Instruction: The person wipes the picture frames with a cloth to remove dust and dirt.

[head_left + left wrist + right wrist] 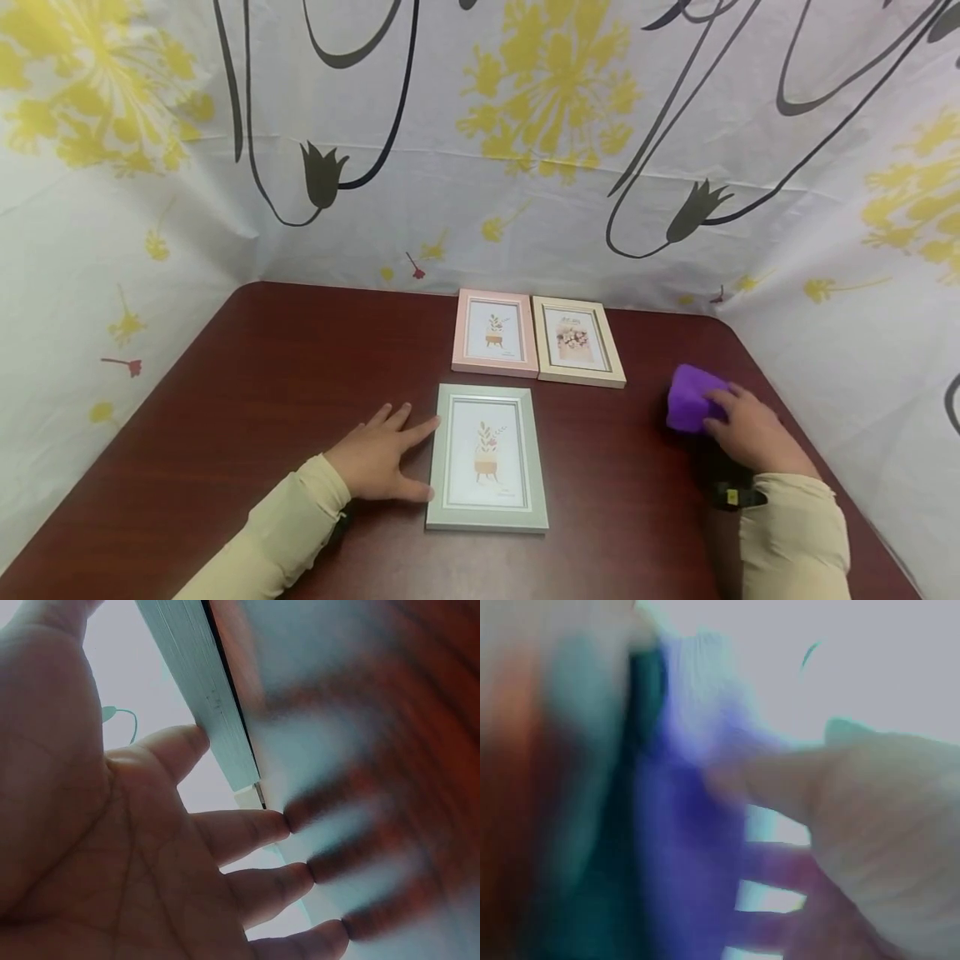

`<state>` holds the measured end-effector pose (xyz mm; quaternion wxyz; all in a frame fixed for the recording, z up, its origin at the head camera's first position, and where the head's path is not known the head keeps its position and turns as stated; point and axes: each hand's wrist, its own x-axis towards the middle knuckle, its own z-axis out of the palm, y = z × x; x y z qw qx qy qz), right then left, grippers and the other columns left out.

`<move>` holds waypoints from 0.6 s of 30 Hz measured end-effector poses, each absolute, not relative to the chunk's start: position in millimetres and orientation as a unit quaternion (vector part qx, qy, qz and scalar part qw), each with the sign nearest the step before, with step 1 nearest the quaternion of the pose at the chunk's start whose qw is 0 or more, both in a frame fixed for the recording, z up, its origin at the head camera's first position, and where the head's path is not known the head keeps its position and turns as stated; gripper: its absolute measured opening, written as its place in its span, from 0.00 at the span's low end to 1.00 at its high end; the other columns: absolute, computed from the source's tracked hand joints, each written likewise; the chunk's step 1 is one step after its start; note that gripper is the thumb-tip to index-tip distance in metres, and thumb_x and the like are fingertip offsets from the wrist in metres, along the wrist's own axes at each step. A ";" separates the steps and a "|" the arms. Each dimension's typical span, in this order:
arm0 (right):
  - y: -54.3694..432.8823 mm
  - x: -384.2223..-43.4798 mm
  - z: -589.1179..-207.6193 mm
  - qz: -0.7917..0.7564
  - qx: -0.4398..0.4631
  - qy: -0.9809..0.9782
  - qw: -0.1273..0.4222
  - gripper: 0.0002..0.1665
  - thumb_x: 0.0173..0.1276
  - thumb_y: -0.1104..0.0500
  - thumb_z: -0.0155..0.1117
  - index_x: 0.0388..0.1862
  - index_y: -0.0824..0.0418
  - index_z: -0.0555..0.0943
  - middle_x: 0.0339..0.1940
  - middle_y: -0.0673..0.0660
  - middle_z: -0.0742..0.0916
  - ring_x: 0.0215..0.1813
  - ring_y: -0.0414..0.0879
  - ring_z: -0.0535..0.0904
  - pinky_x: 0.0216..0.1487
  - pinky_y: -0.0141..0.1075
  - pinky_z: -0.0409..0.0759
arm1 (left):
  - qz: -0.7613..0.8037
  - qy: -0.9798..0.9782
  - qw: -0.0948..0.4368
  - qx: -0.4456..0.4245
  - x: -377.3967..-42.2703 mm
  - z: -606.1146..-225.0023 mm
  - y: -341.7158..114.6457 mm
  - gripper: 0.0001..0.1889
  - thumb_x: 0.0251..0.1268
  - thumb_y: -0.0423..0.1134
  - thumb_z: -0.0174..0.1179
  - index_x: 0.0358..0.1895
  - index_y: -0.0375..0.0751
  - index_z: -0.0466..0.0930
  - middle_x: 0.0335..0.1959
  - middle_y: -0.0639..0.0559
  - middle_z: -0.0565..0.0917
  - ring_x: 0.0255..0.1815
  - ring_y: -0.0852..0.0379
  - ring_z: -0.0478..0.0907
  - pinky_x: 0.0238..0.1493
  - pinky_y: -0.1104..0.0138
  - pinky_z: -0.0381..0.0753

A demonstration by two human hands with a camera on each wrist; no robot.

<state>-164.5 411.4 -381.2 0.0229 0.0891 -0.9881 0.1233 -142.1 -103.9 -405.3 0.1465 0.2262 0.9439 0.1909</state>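
A pale green picture frame (487,458) lies face up on the table with a plant print inside it. My left hand (378,458) is spread flat beside it, index fingertip and thumb tip at its left edge. In the left wrist view the frame's side (217,697) runs past the index finger, and the other fingertips (330,934) rest on the tabletop. My right hand (750,425), at the table's right side, pinches a folded purple cloth (688,400). The right wrist view is blurred, with the cloth (690,847) between thumb and fingers.
Behind the green frame, a pink picture frame (495,367) and a cream picture frame (581,377) lie side by side. The dark red table (300,358) ends at a white flower-patterned sheet (420,200) hung at the back and sides.
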 end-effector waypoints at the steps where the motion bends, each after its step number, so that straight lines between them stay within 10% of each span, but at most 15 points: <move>1: 417.4 -164.5 -385.4 0.122 0.075 -0.989 -0.024 0.31 0.72 0.55 0.59 0.62 0.80 0.71 0.61 0.88 0.67 0.61 0.85 0.62 0.56 0.72 0.64 | 0.191 0.944 0.147 0.226 -142.1 -405.0 -104.0 0.50 0.47 0.65 0.71 0.77 0.57 0.62 0.75 0.30 0.57 0.75 0.26 0.49 0.62 0.30 0.61; 6: 425.8 -166.9 -401.4 0.129 0.047 -0.983 -0.122 0.44 0.78 0.40 0.48 0.68 0.81 0.63 0.64 0.92 0.58 0.63 0.90 0.52 0.58 0.77 0.56 | 0.184 0.943 0.149 0.235 -143.2 -403.9 -105.5 0.50 0.48 0.66 0.70 0.77 0.56 0.62 0.76 0.30 0.56 0.75 0.26 0.47 0.64 0.31 0.58; 18: 422.8 -166.0 -404.3 0.145 0.057 -0.983 -0.096 0.44 0.74 0.41 0.56 0.66 0.80 0.67 0.64 0.89 0.63 0.65 0.85 0.57 0.59 0.73 0.61 | 0.153 0.946 0.137 0.252 -153.4 -404.9 -66.1 0.50 0.48 0.69 0.68 0.77 0.56 0.62 0.77 0.36 0.55 0.78 0.32 0.45 0.69 0.37 0.57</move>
